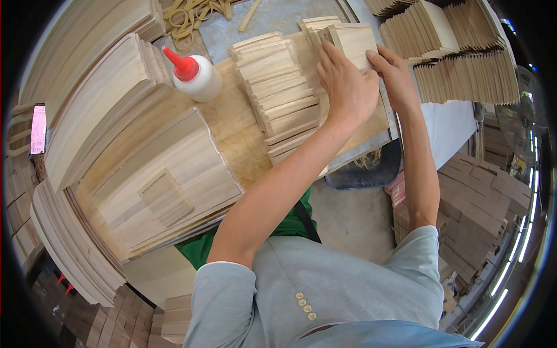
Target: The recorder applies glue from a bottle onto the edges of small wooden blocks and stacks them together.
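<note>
At the far end of the workbench, my left hand (350, 87) and my right hand (395, 76) hold a small pale wooden board (355, 42) between them. The left fingers press along its left side, and the right thumb and forefinger pinch its right edge. Part of the board is hidden behind the left hand. Just left of it lies an overlapping row of thin wooden slats (278, 87). Nearer me on the left is a wide wooden panel (168, 180) with a white line along its right edge and a small wooden piece (166, 197) on top.
A white squeeze bottle (200, 81) with a red nozzle stands behind the panel. Tall stacks of curved boards (101, 98) line the left side. Bundles of thin wooden pieces (467, 78) fill the far right. Yellowish bands (188, 20) lie at the back.
</note>
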### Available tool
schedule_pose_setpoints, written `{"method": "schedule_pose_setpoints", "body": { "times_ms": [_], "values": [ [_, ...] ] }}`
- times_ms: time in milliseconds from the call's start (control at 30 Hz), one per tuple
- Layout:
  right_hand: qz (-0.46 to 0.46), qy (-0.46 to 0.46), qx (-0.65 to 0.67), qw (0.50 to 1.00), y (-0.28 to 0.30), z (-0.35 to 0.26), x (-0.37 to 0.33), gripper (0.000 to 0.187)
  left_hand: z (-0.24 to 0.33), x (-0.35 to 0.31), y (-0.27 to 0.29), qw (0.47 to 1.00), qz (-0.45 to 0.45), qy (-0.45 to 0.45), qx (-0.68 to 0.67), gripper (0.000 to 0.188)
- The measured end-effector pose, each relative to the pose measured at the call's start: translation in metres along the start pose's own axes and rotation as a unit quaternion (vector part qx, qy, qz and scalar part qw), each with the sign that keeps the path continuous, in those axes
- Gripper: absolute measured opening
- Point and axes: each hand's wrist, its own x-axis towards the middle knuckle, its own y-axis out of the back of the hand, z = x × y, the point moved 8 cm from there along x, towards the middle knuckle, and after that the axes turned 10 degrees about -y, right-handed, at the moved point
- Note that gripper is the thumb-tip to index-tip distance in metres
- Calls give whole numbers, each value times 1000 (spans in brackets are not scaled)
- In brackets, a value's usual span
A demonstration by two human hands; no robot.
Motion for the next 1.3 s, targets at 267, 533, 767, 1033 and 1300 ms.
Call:
{"method": "schedule_pose_setpoints", "body": {
  "times_ms": [267,533,767,1033,1300],
  "values": [
    [25,10,-21,999,8,19,4,42,-5,-8,-1,1000,9,3,19,87],
    [24,8,-22,999,9,10,-21,43,6,-25,-1,999,-7,-8,39,88],
    [52,6,-29,998,17,28,-22,41,-8,-32,-11,998,-14,-5,67,88],
    [43,14,-14,999,19,25,-41,42,8,-49,-10,995,-21,-43,90,88],
    [43,-3,-26,999,19,40,-48,45,-5,-65,-18,995,-39,-8,88,89]
  ]
}}
